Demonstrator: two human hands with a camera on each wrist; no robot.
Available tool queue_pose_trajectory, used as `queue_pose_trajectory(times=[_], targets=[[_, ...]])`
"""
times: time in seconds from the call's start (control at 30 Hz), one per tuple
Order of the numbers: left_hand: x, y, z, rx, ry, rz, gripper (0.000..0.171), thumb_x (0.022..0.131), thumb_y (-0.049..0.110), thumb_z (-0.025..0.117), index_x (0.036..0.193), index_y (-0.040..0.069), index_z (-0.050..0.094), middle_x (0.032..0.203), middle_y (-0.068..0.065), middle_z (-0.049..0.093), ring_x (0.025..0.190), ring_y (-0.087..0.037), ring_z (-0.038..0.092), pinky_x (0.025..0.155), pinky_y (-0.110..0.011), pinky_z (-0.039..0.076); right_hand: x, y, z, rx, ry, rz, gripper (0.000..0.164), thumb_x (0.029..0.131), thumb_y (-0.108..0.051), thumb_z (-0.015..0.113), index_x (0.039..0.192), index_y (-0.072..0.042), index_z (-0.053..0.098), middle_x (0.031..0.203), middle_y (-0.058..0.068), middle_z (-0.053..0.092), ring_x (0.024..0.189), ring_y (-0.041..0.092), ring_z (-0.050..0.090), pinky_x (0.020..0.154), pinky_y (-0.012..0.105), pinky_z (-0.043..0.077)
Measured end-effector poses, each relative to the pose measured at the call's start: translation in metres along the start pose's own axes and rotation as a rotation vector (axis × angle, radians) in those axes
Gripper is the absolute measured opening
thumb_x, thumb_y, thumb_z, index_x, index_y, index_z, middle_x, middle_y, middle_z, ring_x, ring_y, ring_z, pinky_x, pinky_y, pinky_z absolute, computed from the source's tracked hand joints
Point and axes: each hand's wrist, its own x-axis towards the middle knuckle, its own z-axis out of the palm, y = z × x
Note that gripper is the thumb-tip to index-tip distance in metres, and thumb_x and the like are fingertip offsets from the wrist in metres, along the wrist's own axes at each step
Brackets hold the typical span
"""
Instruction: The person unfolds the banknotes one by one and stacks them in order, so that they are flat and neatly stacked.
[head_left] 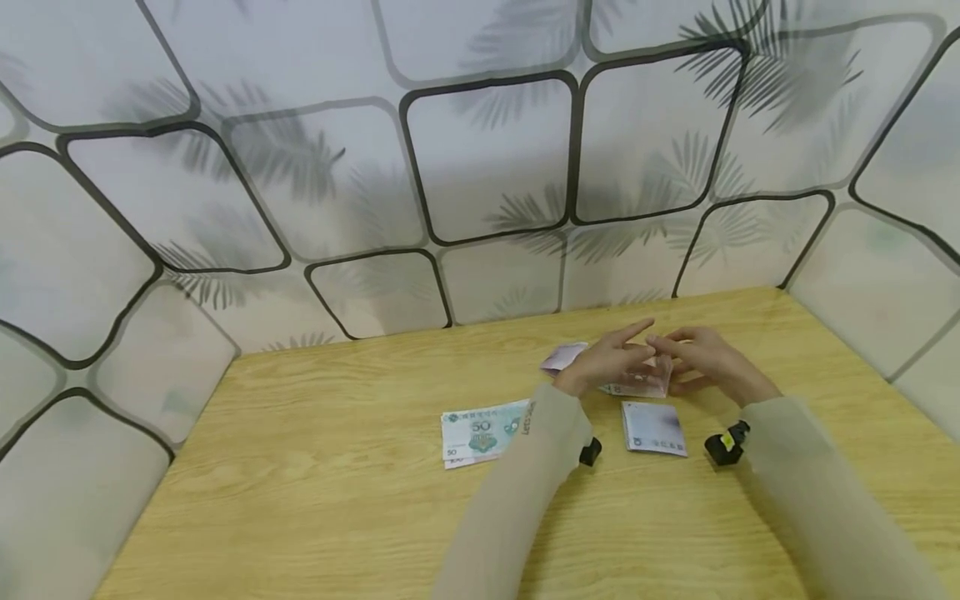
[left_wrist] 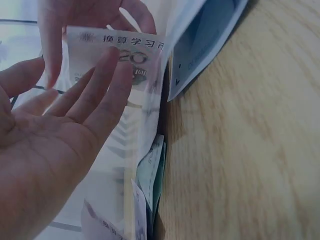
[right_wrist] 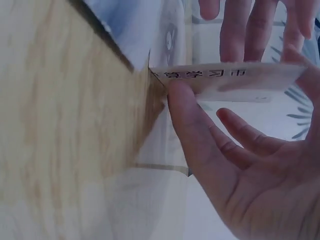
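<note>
A pink 20 play-money note [head_left: 641,385] stands partly bent up between both hands, its right flap [right_wrist: 215,82] raised off the table. My left hand [head_left: 607,360] hovers over it from the left. Its fingers, mostly straight, touch the note's printed face [left_wrist: 82,47] in the left wrist view. From the right, my right hand [head_left: 705,362] lays extended fingers against the outside of the raised flap. In the right wrist view one finger [right_wrist: 187,107] of it presses low on the flap, while the left fingers show behind. A folded purplish note [head_left: 652,429] lies nearer me.
Green 50 notes [head_left: 480,429] lie over a pinkish note on the left, partly covered by the left sleeve. Another purple note [head_left: 561,358] sits behind the left hand. Black wrist cameras [head_left: 725,447] hang under the sleeves. A patterned cloth wall [head_left: 495,158] encloses the wooden table [head_left: 315,467].
</note>
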Motion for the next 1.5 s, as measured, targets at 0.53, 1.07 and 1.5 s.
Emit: queue_pose_trajectory(times=[0.53,1.07,1.5], targets=[[-0.004,-0.002,-0.003,0.194,0.442,0.122,0.020,0.101,0.004,0.061,0.117,-0.003,0.070,0.101,-0.010,0.070,0.094,-0.028,0.067,0.068,-0.024,0.051,-0.001,0.002,-0.016,-0.077,0.200,-0.035,0.049,0.099,-0.005,0.041,0.140,0.022,0.036,0.124,0.036,0.049,0.078,0.012,0.059,0.066,0.029,0.058],[-0.004,0.001,0.003,0.295,0.369,-0.006,0.015,0.098,0.010,0.067,0.110,0.004,0.074,0.083,0.002,0.064,0.066,-0.011,0.056,0.055,-0.021,0.043,0.000,0.001,-0.007,-0.051,0.046,-0.176,0.048,0.101,-0.005,0.058,0.140,0.018,0.041,0.108,0.015,0.066,0.083,0.015,0.064,0.070,0.033,0.059],[-0.007,0.008,0.001,-0.107,0.558,0.049,0.012,0.099,-0.004,0.061,0.111,-0.001,0.063,0.075,-0.004,0.058,0.056,-0.011,0.055,0.054,-0.024,0.056,0.002,0.008,-0.003,0.152,-0.123,-0.094,0.063,0.099,-0.010,0.063,0.144,0.016,0.028,0.099,0.006,0.069,0.088,0.019,0.069,0.077,0.038,0.060]])
